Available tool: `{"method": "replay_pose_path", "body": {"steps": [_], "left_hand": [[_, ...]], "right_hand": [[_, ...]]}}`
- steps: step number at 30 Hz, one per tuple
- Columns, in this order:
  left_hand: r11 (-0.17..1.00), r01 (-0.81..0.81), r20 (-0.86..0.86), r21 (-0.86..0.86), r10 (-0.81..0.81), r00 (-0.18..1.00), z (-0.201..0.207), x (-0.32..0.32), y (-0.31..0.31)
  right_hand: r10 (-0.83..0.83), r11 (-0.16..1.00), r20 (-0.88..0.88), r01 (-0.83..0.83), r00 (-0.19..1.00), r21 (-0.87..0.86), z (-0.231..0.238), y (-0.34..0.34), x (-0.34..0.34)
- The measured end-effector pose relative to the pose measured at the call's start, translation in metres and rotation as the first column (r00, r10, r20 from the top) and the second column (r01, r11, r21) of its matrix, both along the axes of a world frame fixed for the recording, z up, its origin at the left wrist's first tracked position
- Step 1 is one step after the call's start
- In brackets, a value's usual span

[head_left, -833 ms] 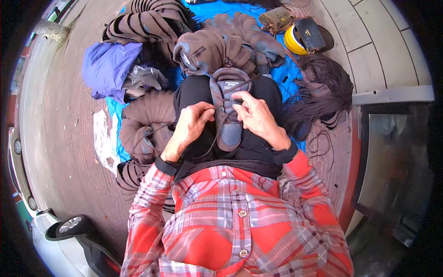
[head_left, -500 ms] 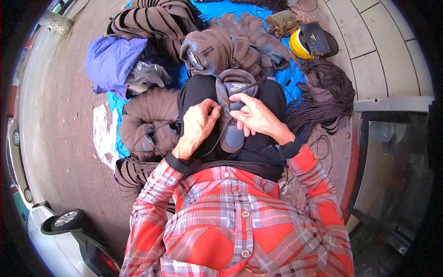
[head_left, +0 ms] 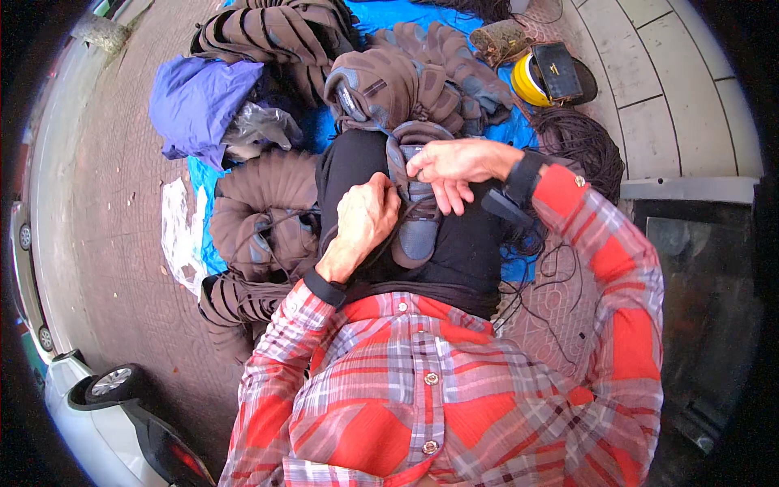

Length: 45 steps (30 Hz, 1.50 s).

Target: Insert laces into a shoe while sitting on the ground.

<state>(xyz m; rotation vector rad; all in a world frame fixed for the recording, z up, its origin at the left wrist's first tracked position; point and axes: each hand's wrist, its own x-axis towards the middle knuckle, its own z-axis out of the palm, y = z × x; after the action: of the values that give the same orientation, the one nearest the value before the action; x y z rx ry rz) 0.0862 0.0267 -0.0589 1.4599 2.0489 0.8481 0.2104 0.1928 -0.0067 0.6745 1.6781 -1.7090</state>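
A brown and blue-grey shoe upper (head_left: 419,237) lies on my black-clad lap, toe toward me and tongue (head_left: 412,151) away. My left hand (head_left: 369,216) is closed at its left edge, fingers curled on a dark shoelace that trails by the shoe. Across the tongue and eyelets reaches my right hand (head_left: 457,168). Its thumb and forefinger are pinched near the eyelets, while the other fingers hang apart. What sits in that pinch is too small to make out. Laces cross the middle of the upper.
Nested shoe uppers (head_left: 264,191) lie to the left, with more stacks (head_left: 373,85) ahead on a blue sheet (head_left: 509,140). A purple bag (head_left: 199,101) is at far left. At right are a bundle of dark laces (head_left: 578,146), a yellow roll (head_left: 527,81) and a black pouch (head_left: 556,71).
My right hand has swung across the upper, its elbow and forearm moving out to the right. My left hand has shifted slightly right, and the shoe toe has tilted a little.
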Motion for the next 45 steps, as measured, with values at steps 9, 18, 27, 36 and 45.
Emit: {"method": "replay_pose_path", "body": {"steps": [9, 18, 27, 36, 45], "left_hand": [[0.994, -0.030, -0.001, -0.101, 0.030, 1.000, 0.005, 0.015, 0.013], [0.951, 0.300, -0.436, 0.077, -0.239, 0.868, 0.020, 0.028, -0.013], [0.913, 0.384, 0.403, -0.135, -0.304, 0.863, 0.007, -0.026, 0.011], [0.777, 0.626, -0.022, -0.067, -0.629, 0.777, 0.038, -0.050, 0.005], [0.828, 0.531, -0.030, 0.180, -0.534, 0.845, 0.010, -0.049, 0.011]], "right_hand": [[0.088, 0.951, -0.028, -0.076, 0.996, 0.299, 0.002, -0.008, -0.016], [0.078, 0.401, -0.567, 0.495, 0.820, 0.771, 0.016, -0.007, 0.020], [-0.835, 0.529, -0.487, 0.623, 0.257, -0.577, -0.028, -0.037, 0.014], [-0.694, -0.155, -0.494, 0.778, -0.524, -0.609, -0.025, 0.033, 0.150], [-0.413, -0.298, -0.725, 0.834, -0.551, -0.464, 0.028, 0.023, 0.210]]}}
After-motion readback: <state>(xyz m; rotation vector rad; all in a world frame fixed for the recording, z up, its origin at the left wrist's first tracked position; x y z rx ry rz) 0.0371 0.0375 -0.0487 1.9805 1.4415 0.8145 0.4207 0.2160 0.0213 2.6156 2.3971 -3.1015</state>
